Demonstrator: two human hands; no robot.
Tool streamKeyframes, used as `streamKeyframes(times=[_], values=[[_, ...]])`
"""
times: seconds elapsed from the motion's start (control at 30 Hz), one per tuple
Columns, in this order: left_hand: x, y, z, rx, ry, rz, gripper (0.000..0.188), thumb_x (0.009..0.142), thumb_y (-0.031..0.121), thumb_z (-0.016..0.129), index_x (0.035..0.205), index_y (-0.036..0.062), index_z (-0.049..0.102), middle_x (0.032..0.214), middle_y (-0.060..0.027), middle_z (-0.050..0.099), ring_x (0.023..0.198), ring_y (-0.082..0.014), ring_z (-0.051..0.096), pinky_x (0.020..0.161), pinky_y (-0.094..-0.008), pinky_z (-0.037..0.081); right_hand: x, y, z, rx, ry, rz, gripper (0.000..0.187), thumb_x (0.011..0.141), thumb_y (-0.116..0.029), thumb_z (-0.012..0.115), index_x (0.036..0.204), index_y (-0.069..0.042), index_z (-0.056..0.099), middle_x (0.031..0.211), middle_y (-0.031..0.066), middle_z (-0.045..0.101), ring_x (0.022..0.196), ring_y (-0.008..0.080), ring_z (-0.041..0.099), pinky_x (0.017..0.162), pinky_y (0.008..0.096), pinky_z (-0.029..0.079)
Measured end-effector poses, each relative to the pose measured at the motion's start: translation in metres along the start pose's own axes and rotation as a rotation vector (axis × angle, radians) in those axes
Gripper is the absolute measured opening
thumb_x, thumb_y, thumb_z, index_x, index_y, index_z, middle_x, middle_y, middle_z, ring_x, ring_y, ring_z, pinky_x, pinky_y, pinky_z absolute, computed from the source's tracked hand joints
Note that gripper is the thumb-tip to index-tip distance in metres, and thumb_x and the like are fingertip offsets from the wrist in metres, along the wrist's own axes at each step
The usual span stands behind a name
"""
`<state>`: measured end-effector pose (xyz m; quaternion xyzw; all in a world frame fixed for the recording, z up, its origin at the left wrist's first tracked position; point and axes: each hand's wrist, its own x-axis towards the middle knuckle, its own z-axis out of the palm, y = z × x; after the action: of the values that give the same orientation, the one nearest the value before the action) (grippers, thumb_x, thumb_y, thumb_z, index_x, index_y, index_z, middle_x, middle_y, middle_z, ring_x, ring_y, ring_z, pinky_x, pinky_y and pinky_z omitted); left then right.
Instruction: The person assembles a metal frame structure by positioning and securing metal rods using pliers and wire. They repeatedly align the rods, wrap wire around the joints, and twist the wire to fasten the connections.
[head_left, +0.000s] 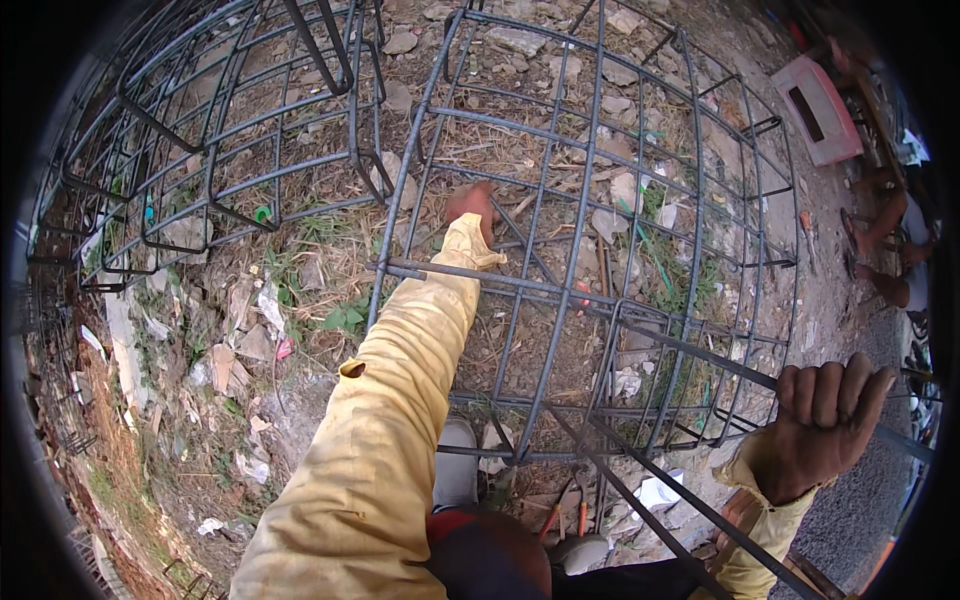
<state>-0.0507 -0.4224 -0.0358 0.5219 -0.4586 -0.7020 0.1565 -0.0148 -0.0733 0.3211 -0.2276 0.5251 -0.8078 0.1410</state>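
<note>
A cage of steel reinforcing bars (541, 180) lies before me on rough ground. My left hand (473, 206), at the end of a yellow sleeve, reaches inside it. The fingers look closed at the end of a thin diagonal steel bar (535, 256), though they are partly hidden. At the lower right, my right hand (826, 420) is wrapped round a long steel bar (700, 352) that slants across the cage. More bars (690, 497) stretch from the cage's near side toward the bottom edge.
Another rebar cage (240, 125) stands at upper left. Pincers with orange handles (568, 508) lie near my shoes (456, 462). Stones, dry grass and litter cover the ground. A reddish block with a slot (817, 110) and a seated person's legs (880, 225) are at right.
</note>
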Motion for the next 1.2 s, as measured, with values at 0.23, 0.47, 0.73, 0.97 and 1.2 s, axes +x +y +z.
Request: streamKeyframes(times=[0.23, 0.47, 0.73, 0.97, 1.2], values=[[-0.010, 0.010, 0.007, -0.070, -0.031, 0.021, 0.027, 0.074, 0.019, 0.069, 0.087, -0.0050, 0.066, 0.072, -0.0147, 0.063, 0.053, -0.0240, 0.058, 0.054, -0.0375, 0.047, 0.024, 0.005, -0.026, 0.081, 0.107, 0.038, 0.043, 0.108, -0.037, 0.031, 0.070, -0.017, 0.031, 0.053, -0.0061, 0.020, 0.045, 0.0073, 0.013, 0.047, 0.0262, 0.020], [0.000, 0.025, 0.006, -0.360, -0.218, -0.302, 0.024, 0.091, 0.018, 0.059, 0.107, -0.0004, 0.059, 0.094, -0.0108, 0.061, 0.077, -0.0192, 0.061, 0.072, -0.0305, 0.059, 0.034, 0.005, -0.028, 0.097, 0.055, 0.057, 0.044, 0.107, -0.037, 0.033, 0.068, -0.017, 0.030, 0.053, -0.0059, 0.020, 0.045, 0.0072, 0.014, 0.044, 0.0261, 0.019], [0.017, 0.020, -0.005, -0.273, -0.263, -0.237, 0.025, 0.097, 0.016, 0.055, 0.117, 0.0013, 0.057, 0.097, -0.0081, 0.062, 0.092, -0.0194, 0.063, 0.078, -0.0294, 0.059, 0.044, 0.006, 0.013, 0.062, 0.185, 0.107, 0.046, 0.107, -0.039, 0.031, 0.067, -0.018, 0.029, 0.053, -0.0064, 0.019, 0.045, 0.0074, 0.014, 0.043, 0.0261, 0.020], [0.030, 0.018, 0.002, -0.013, -0.255, -0.248, 0.042, 0.095, 0.049, 0.060, 0.089, 0.0070, 0.055, 0.071, -0.0031, 0.050, 0.065, -0.0168, 0.054, 0.055, -0.0284, 0.052, 0.050, 0.004, 0.024, 0.022, 0.031, 0.126, 0.048, 0.106, -0.041, 0.035, 0.065, -0.017, 0.031, 0.049, -0.0058, 0.019, 0.041, 0.0077, 0.015, 0.041, 0.0265, 0.022], [0.029, 0.009, -0.003, 0.237, -0.417, 0.063, 0.039, 0.096, 0.041, 0.057, 0.107, 0.0038, 0.054, 0.080, -0.0088, 0.058, 0.068, -0.0217, 0.056, 0.062, -0.0312, 0.052, 0.046, 0.009, 0.050, -0.083, 0.004, 0.112, 0.048, 0.107, -0.043, 0.029, 0.067, -0.017, 0.032, 0.048, -0.0061, 0.021, 0.039, 0.0074, 0.014, 0.041, 0.0265, 0.022]])
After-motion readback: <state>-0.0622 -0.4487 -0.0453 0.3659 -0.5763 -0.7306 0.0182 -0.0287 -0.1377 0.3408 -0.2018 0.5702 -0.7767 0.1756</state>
